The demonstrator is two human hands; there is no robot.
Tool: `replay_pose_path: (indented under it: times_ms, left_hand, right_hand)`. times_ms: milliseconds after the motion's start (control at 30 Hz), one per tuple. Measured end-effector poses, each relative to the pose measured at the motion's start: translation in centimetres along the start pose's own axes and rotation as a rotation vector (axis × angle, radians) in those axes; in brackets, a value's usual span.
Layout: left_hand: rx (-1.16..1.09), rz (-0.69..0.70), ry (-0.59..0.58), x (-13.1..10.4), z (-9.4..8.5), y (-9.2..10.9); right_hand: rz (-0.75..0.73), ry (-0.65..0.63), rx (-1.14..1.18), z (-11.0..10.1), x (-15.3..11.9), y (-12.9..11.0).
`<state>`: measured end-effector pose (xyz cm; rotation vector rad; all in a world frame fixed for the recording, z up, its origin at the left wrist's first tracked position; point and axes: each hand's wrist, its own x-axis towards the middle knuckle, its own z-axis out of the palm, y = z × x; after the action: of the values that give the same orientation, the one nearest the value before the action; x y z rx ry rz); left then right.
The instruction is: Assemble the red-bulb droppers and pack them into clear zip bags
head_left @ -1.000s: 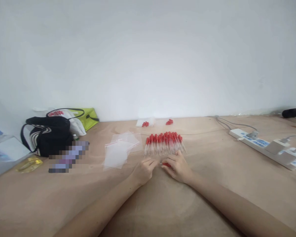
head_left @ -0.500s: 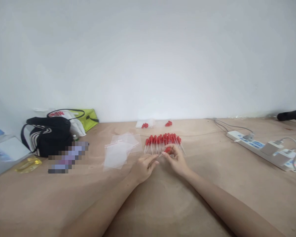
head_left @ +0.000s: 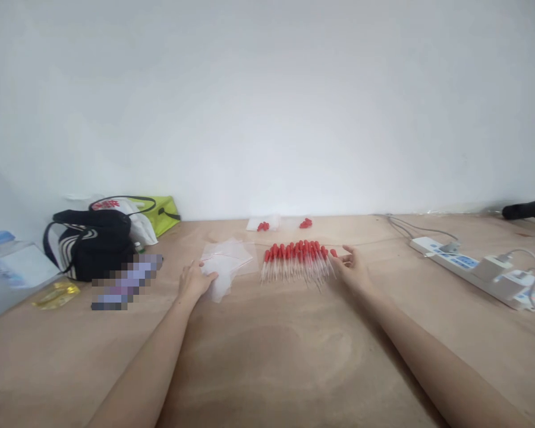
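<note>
Landmark: row of red-capped droppers (head_left: 295, 254). Far left of row: black bag (head_left: 100, 246), contents hidden. Left of row: left hand (head_left: 196, 280), palm down, fingers on the clear bags (head_left: 227, 259); grip cannot be determined. Behind row: red pieces (head_left: 263, 226) at a flat bag (head_left: 252, 222); containment unclear. At right end: right hand (head_left: 353, 268), half open, thumb and fingers parted.

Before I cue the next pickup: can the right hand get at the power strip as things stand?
Probably yes: the right hand is beside the red-capped droppers, and only bare tabletop seems to separate it from the power strip.
</note>
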<state>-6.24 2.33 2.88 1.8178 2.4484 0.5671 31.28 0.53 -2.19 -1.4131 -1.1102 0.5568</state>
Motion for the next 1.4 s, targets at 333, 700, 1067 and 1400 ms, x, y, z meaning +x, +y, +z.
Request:
replay_pose_path:
  times_ms: [333,700,1067,1400]
  left_hand:
    - [-0.39,0.092,0.001,0.3,-2.0,0.4]
    - [-0.777,0.693,-0.965,-6.4,0.4,7.2]
    - [-0.707,0.704,-0.969,-5.9,0.8,6.6]
    - [-0.228,1.104,-0.38,-9.7,0.8,7.7]
  right_hand:
    - [-0.058,0.045,-0.433,0.1,1.1,0.5]
    - [-0.015,0.07,-0.349,0.1,1.1,1.4]
    - [0.016,0.115,-0.321,-0.1,1.3,2.0]
    - [0.067,0.222,-0.077,-0.7,-0.6,-0.3]
